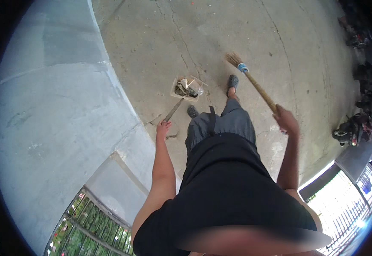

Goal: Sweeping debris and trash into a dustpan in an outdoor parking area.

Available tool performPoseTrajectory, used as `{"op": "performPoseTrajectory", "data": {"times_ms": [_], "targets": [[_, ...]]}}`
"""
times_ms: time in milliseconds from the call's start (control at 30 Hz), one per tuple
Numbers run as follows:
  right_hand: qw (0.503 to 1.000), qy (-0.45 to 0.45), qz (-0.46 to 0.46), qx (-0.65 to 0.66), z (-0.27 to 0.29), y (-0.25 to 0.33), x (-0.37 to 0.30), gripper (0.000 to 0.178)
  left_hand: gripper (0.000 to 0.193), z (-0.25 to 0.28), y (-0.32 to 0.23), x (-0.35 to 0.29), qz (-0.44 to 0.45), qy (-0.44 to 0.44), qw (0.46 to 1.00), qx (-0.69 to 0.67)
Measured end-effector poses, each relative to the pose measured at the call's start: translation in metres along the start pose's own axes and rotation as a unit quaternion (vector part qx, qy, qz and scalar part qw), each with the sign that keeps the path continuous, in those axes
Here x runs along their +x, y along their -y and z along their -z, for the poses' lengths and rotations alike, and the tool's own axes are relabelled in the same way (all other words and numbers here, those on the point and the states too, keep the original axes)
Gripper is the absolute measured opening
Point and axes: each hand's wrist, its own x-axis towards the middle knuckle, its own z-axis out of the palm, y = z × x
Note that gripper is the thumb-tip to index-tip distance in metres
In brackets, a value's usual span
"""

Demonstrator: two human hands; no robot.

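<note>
On the concrete floor (254, 38), seen from above, a person in a black top and grey trousers stands with both arms held forward. The left hand (163, 127) is closed around the top of a long thin handle (173, 110) that slants down to a dustpan (186, 88) resting on the ground just ahead of the feet. The dustpan is pale and holds a small heap of litter, with a scrap of clear plastic at its right edge. The right hand (286, 120) is clenched around the upper end of a broom (254, 83), whose wooden stick runs up and to the left to a blue band and a spread of straw bristles; the bristles sit beside the right shoe (233, 80), to the right of the dustpan and apart from it. The left shoe (192, 112) is just below the dustpan. A pale wall (58, 106) rises along the left side, with a green-backed railing (85, 230) at its foot. Parked scooters (356, 128) line the far right edge, well apart from the person.
</note>
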Motion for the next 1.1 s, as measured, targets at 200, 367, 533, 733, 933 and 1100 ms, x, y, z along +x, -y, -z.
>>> {"op": "performPoseTrajectory", "data": {"times_ms": [200,367,533,733,933,1100], "targets": [[0.999,0.033,-0.041,0.004,-0.143,0.031,-0.049,0.052,0.042,0.034,0.04,0.087,-0.068,0.051,0.993,0.08],[0.997,0.071,-0.023,-0.007,-0.194,0.051,-0.105,0.059,0.034,-0.012,0.011,0.093,-0.101,0.014,0.956,0.276],[0.991,0.131,-0.011,-0.023,-0.195,0.092,-0.145,0.062,0.038,-0.038,0.004,0.105,-0.115,-0.013,0.935,0.335],[0.961,0.273,-0.043,0.026,-0.166,0.138,-0.17,0.057,0.039,-0.036,0.052,0.135,-0.153,0.082,0.858,0.483],[0.982,0.153,0.085,-0.072,-0.196,0.102,-0.181,0.054,0.033,-0.078,0.042,0.113,-0.238,0.176,0.731,0.615],[0.972,0.227,-0.044,-0.039,-0.149,0.147,-0.193,0.055,0.037,-0.051,0.044,0.097,-0.041,0.123,0.977,0.171]]}}
